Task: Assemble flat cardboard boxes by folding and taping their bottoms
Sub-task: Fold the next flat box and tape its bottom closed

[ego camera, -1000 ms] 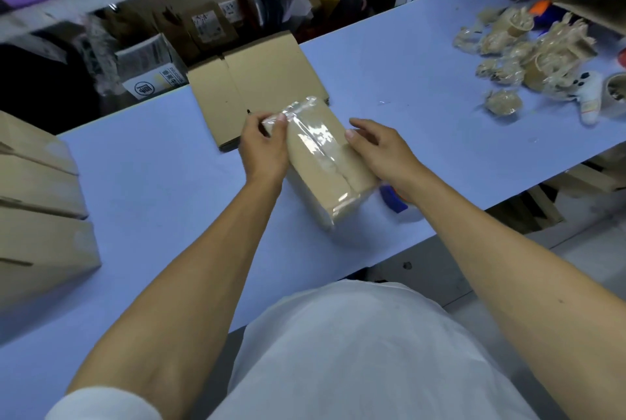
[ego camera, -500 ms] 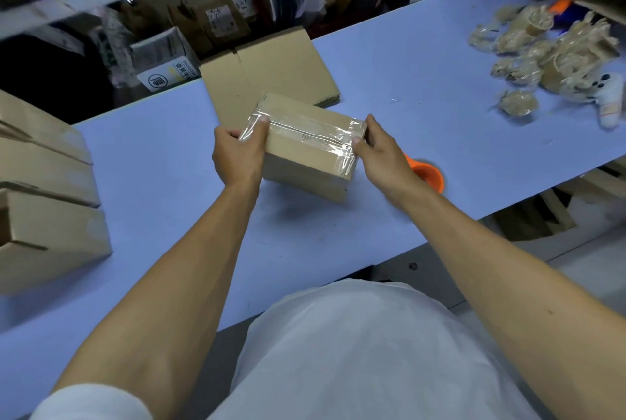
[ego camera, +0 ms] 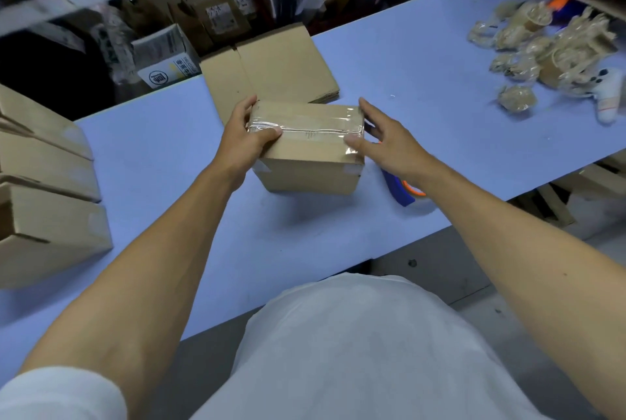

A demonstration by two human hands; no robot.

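Observation:
A small brown cardboard box [ego camera: 310,162] stands on the blue table [ego camera: 169,165], its upper face sealed with clear tape along the centre seam. My left hand [ego camera: 242,140] grips the box's left end, thumb lying on the tape. At the box's right end my right hand [ego camera: 389,145] has its fingers spread and fairly straight, thumb touching the top corner. A stack of flat cardboard blanks [ego camera: 271,71] lies just behind the box. A blue and orange tape dispenser [ego camera: 401,189] lies on the table under my right wrist, partly hidden.
Several assembled boxes [ego camera: 47,182] are stacked at the left edge. Crumpled tape scraps and used rolls [ego camera: 542,50] and a white game controller [ego camera: 608,94] lie at the far right. Shelving with packaged goods [ego camera: 216,16] runs behind the table.
The box has been turned and lowered flat onto the table with its taped face up. My right hand's fingers have loosened from its right end.

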